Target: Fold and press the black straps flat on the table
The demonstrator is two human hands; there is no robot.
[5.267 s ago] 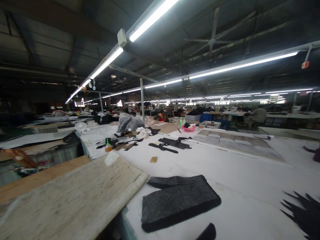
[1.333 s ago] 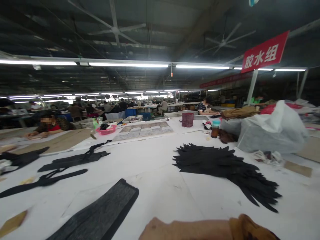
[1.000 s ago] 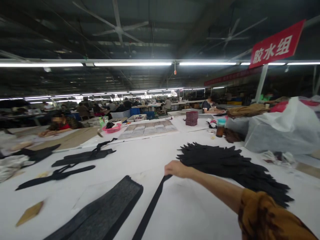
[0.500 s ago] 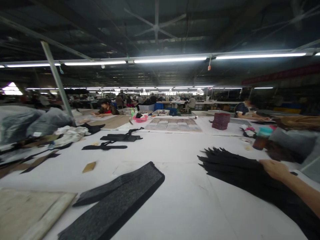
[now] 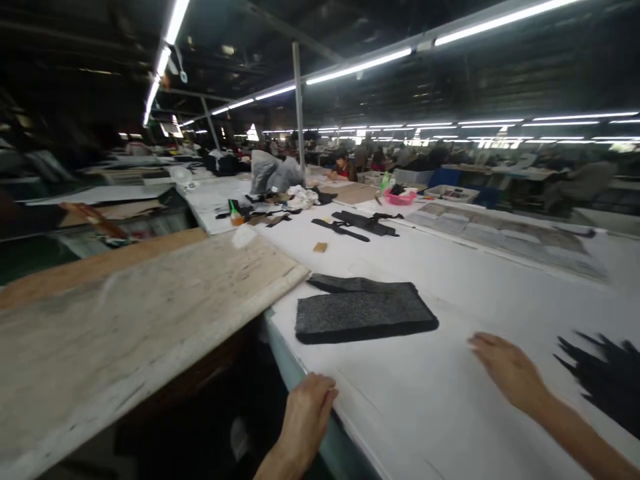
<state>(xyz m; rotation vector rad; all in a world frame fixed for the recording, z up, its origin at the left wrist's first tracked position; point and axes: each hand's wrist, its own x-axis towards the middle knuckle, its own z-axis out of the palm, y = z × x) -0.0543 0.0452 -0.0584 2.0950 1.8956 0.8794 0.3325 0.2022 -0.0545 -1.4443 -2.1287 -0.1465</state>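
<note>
Near the edge of the white table [image 5: 400,393], my left hand [image 5: 307,413] has its fingers curled; whether anything is in them is hidden. My right hand [image 5: 507,370] hovers over the white surface with its fingers loosely extended and nothing in it. Between and beyond the hands lies a stack of dark grey cloth pieces [image 5: 365,313], folded back on itself. At the right edge, a fanned pile of black cloth strips [image 5: 607,373] lies beside my right forearm.
A worn beige board [image 5: 150,320] fills the left side, with a dark gap below it. Farther back are a small tan piece [image 5: 321,247], black strips [image 5: 367,223], a pink basket [image 5: 400,196] and a grey plastic bag [image 5: 274,173]. A person [image 5: 343,169] sits beyond.
The view has turned left, bringing the board and table edge in. My left hand has come into view. My right hand has let go of the black strips and moved left of them.
</note>
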